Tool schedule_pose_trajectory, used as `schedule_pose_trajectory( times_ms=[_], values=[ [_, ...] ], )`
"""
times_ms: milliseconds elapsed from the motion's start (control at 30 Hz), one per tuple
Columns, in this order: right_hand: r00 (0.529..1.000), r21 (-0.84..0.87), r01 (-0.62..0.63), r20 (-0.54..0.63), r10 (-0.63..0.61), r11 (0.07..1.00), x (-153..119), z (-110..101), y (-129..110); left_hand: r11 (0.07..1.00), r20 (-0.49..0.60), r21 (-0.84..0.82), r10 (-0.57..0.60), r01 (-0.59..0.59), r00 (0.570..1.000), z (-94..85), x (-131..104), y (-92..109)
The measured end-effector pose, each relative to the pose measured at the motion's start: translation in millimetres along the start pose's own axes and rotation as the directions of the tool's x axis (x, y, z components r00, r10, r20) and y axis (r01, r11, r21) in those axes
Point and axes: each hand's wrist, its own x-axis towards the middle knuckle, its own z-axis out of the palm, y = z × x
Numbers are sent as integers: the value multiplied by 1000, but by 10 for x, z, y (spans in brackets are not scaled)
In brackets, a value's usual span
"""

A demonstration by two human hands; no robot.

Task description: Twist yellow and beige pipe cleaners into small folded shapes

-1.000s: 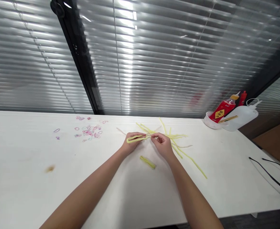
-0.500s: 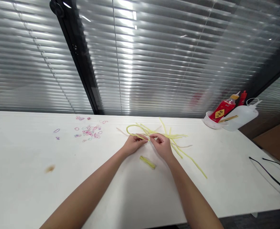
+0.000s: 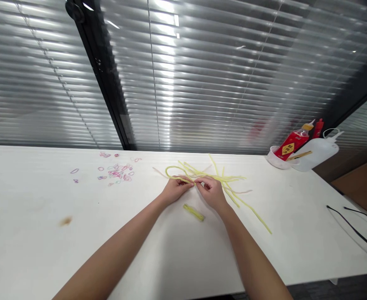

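- Head view puts the yellow pipe cleaner [image 3: 174,171] just beyond our fingertips: it loops out to the far left and comes back to one pinch point between our hands.
- Our left hand [image 3: 174,189] and right hand [image 3: 211,192] meet there, each pinching the strand, thumbs almost touching.
- Loose yellow pipe cleaners [image 3: 233,185] fan right and near; a folded piece [image 3: 194,212] lies nearer us.
- Small rubber bands [image 3: 116,171] lie scattered far left on the white table [image 3: 46,250]; bottles [image 3: 299,143] stand far right.
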Motion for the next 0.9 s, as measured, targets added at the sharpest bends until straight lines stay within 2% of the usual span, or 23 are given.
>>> schedule_pose_trajectory(
  times_ms=[567,900],
  values=[
    [999,-36,10,42,-8,999,-4,-38,-7,999,-14,4,-33,33,999,8,-3,7],
    [994,-131,84,81,-74,988,-10,-26,-60,988,-19,-120,-104,101,994,15,-6,61]
  ],
)
